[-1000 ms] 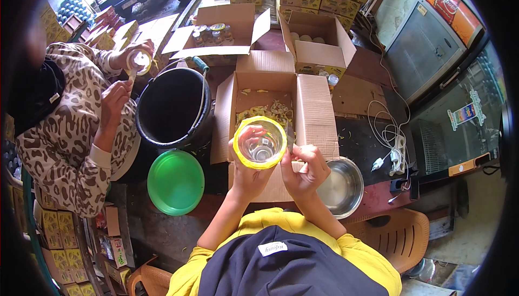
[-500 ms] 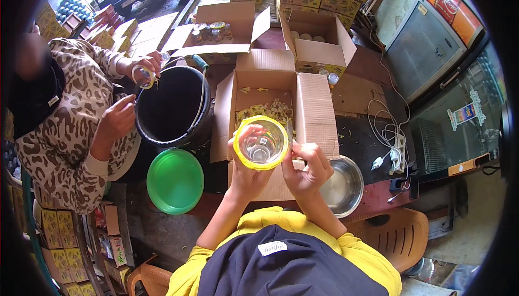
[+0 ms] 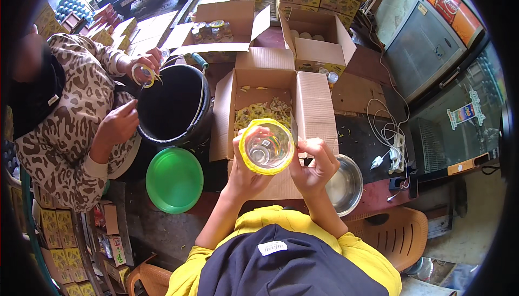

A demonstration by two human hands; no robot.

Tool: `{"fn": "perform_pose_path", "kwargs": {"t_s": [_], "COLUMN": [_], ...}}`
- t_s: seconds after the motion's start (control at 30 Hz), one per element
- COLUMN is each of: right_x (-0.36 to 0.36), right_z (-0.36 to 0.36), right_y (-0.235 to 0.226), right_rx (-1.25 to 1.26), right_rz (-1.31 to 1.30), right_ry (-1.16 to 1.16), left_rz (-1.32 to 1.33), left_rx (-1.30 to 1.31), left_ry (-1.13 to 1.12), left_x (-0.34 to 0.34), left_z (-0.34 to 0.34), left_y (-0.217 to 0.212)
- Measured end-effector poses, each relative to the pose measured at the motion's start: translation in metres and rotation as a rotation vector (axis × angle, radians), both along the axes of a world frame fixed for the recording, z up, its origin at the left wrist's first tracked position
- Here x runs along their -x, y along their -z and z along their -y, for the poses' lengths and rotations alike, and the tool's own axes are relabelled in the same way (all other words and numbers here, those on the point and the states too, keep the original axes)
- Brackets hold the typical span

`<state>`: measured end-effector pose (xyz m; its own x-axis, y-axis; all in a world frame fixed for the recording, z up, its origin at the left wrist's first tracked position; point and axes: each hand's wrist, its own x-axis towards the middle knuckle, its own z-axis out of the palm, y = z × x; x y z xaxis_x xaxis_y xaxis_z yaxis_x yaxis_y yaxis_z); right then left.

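Note:
My left hand grips a clear glass jar with a yellow band around its mouth, held upright and seen from above. My right hand pinches the yellow band at the jar's right rim. Both hands are over the front flap of an open cardboard box that holds several loose yellow bands.
A person in a spotted top on my left holds a jar over a black bucket. A green lid lies on the floor. A metal bowl sits at my right. More open boxes with jars stand behind, coolers at right.
My hands stay on the jar, the right fingers shifting along the yellow band. The other person's hand with a jar has moved over the bucket's rim.

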<state>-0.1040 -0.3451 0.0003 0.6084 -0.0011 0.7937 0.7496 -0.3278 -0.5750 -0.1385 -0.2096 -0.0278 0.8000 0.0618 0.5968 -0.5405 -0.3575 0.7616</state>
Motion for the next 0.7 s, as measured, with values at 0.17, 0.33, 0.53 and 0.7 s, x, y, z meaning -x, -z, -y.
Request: {"fn": "perform_pose_path", "kwargs": {"t_s": [0.17, 0.33, 0.53, 0.7], "right_x": [-0.004, 0.005, 0.01, 0.009], "right_z": [0.004, 0.002, -0.005, -0.007], "right_y": [0.001, -0.005, -0.005, -0.001], "right_rx": [-0.053, -0.066, -0.013, -0.012], "right_rz": [-0.034, -0.104, -0.035, 0.017], "right_ry": [-0.091, -0.024, 0.017, 0.018], "left_rz": [-0.02, -0.085, -0.13, -0.088], "left_rx": [0.075, 0.499, 0.59, 0.548], "left_ry": [0.081, 0.278, 0.263, 0.259], "left_x": [0.001, -0.003, -0.003, -0.005], "left_z": [0.001, 0.002, 0.004, 0.004], "left_y": [0.001, 0.002, 0.003, 0.007]}}
